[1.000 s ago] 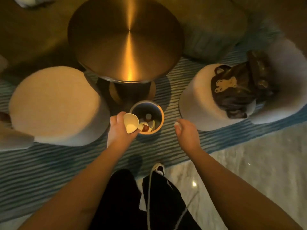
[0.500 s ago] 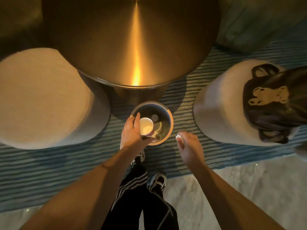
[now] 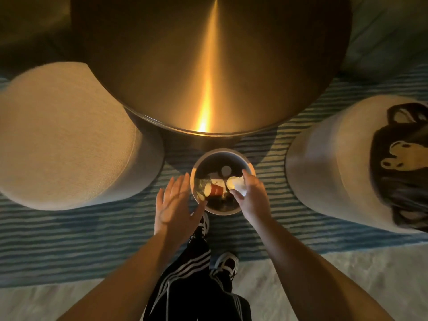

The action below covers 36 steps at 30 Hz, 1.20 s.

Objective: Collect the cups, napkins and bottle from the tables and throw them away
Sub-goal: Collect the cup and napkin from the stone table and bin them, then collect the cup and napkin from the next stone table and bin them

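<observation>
A small round bin stands on the striped rug just in front of the table. Inside it lie a red paper cup on its side, a clear bottle or cup and some white scraps. My right hand reaches over the bin's right rim and grips a white cup or crumpled napkin; which one I cannot tell. My left hand hovers beside the bin's left rim with fingers spread, holding nothing.
A large round brass table fills the top of the view. A cream pouf sits to the left, another pouf to the right with a dark bear-print bag on it. My legs and shoes stand on pale marble floor.
My left hand has let the red cup fall into the bin and now spreads open. My right hand has moved over the bin with its white item. The view has come closer.
</observation>
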### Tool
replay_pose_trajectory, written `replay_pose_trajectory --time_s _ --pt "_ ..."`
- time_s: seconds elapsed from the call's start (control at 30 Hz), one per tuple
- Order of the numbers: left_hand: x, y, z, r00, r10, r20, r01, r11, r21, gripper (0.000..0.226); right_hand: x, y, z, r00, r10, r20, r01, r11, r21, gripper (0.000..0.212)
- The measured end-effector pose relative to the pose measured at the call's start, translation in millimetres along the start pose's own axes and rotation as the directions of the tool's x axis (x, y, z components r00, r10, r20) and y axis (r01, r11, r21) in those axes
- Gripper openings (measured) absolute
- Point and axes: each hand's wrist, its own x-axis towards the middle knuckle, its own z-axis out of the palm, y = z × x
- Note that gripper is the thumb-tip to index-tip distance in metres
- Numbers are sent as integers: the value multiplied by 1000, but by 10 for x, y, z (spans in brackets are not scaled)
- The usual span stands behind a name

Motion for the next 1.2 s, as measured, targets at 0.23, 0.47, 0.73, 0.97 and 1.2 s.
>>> replay_pose_trajectory --time_s 0.23,0.47,0.73,0.97,1.2 --pt "-146 107 -303 998 -41 -38 41 999 -17 82 -262 49 -286 995 -36 90 40 998 -40 66" --pt "-743 158 -1204 988 -127 -91 125 992 -20 83 -1071 -326 -1209 989 -140 42 140 990 -16 56" --pt "-1857 -13 -1897 927 -250 -281 251 967 -32 84 -1829 -1103 -1466 927 -375 24 376 926 -26 52" --pt "-2918 -662 -2250 715 -559 -420 542 823 -172 83 -2320 -2336 -1111 716 -681 155 682 729 51 51" --pt "-3673 -1709 -2703 480 -712 -512 679 671 -297 81 -2674 -3859 -505 449 -846 287 867 490 87 51"
